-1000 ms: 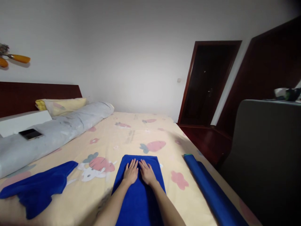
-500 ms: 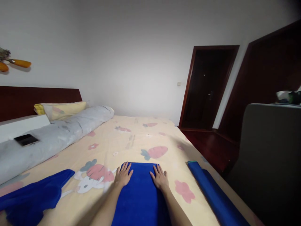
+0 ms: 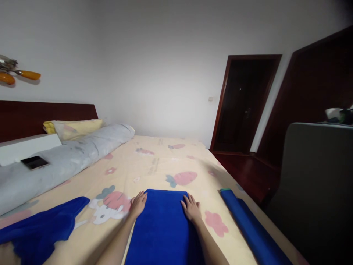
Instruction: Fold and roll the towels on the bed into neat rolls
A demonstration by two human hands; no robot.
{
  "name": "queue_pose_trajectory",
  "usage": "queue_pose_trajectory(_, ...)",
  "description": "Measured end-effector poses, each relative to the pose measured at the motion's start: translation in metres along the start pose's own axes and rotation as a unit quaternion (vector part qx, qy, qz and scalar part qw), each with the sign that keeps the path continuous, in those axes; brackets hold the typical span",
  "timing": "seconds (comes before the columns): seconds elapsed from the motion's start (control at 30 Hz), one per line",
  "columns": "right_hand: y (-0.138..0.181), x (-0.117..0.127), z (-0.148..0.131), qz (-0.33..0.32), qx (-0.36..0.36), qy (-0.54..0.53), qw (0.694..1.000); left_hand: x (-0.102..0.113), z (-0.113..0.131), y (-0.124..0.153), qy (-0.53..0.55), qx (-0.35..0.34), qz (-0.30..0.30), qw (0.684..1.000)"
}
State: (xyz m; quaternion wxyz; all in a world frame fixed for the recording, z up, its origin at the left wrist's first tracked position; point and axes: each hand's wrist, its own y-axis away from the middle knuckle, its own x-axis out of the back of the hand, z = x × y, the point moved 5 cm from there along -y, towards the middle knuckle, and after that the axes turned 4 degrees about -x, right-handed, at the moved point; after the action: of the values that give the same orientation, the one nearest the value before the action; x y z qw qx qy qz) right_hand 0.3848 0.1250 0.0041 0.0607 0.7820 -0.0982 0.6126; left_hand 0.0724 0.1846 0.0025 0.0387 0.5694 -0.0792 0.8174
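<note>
A flat blue cloth (image 3: 165,224), folded into a long rectangle, lies before me on the bed. My left hand (image 3: 139,204) rests at its far left corner, fingers together and stretched out, with the fingertips on the edge. At the far right corner is my right hand (image 3: 191,208), palm down with its fingers a little spread, touching the cloth's edge. Neither hand grips anything. Off to the left lies a crumpled blue cloth (image 3: 46,226). A narrow folded blue cloth (image 3: 252,226) with a green edge runs along the bed's right side.
The bed sheet (image 3: 154,165) is cream with carrot, flower and rabbit prints. A grey rolled quilt (image 3: 91,147) crosses the left side, with a phone (image 3: 34,162) on it. Behind are a yellow pillow (image 3: 79,129) and the headboard (image 3: 49,112). A grey chair (image 3: 317,176) stands right.
My left hand has slid left, from the top of the cloth to its edge. My right hand has shifted slightly right, toward the other edge. The view has turned slightly.
</note>
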Motion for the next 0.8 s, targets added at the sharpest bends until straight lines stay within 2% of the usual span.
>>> queue_pose_trajectory(0.37, -0.006, -0.002, 0.003, 0.023, 0.021, -0.006, 0.999, -0.01, -0.003, -0.005, 0.028, -0.014, -0.006, 0.999)
queue_pose_trajectory(0.63, -0.014, -0.005, 0.007, 0.018, 0.025, -0.027, 0.999, -0.012, -0.01, -0.017, 0.046, 0.032, -0.028, 0.998)
queue_pose_trajectory(0.8, -0.012, -0.003, 0.004, 0.023, 0.034, -0.029, 0.999, -0.013, -0.007, -0.019, 0.058, 0.029, -0.031, 0.997)
